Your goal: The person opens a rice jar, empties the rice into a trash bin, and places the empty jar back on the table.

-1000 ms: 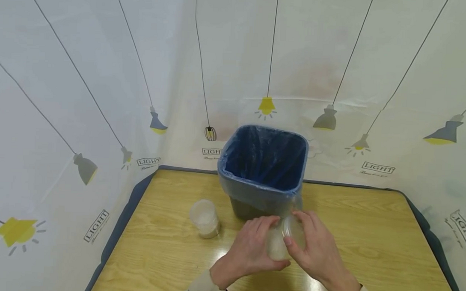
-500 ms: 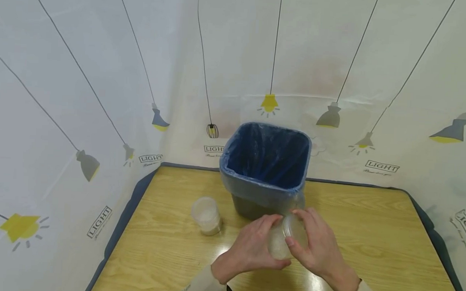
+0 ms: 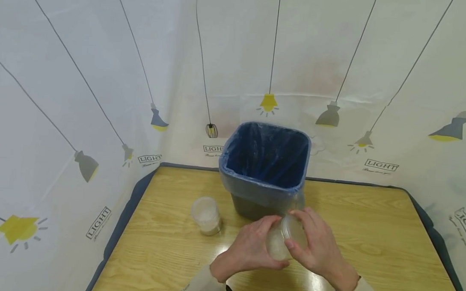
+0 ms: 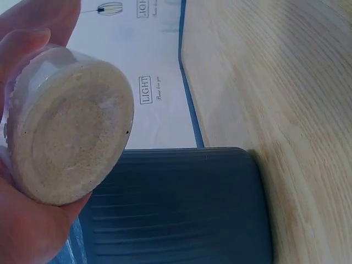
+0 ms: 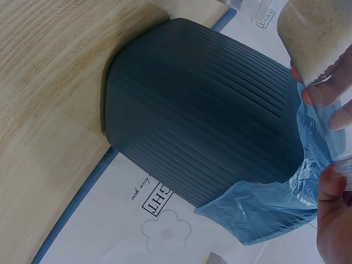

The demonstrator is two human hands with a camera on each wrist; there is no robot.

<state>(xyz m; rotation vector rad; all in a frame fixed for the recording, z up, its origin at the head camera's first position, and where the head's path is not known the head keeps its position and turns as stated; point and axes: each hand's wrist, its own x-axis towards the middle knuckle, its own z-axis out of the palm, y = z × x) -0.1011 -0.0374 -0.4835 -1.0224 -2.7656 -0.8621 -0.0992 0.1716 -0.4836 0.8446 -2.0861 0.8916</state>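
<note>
A clear plastic jar (image 3: 275,244) with pale grainy contents is held tilted in front of the bin. My left hand (image 3: 249,244) grips its body, fingers on one side and thumb on the other. The right hand (image 3: 319,247) holds the ribbed clear lid end (image 3: 290,228) between thumb and fingers. In the left wrist view the jar's round base (image 4: 74,132) faces the camera. The right wrist view shows the grainy filling (image 5: 316,38) lying in the jar's lower part. Whether the lid sits loose or tight I cannot tell.
A dark bin (image 3: 250,209) with a blue plastic liner (image 3: 262,187) stands just beyond the hands. To its left, a second clear container (image 3: 206,216) with whitish contents is upright on the wooden table (image 3: 160,245). Lamp-printed sheeting (image 3: 228,55) surrounds the table's back and sides.
</note>
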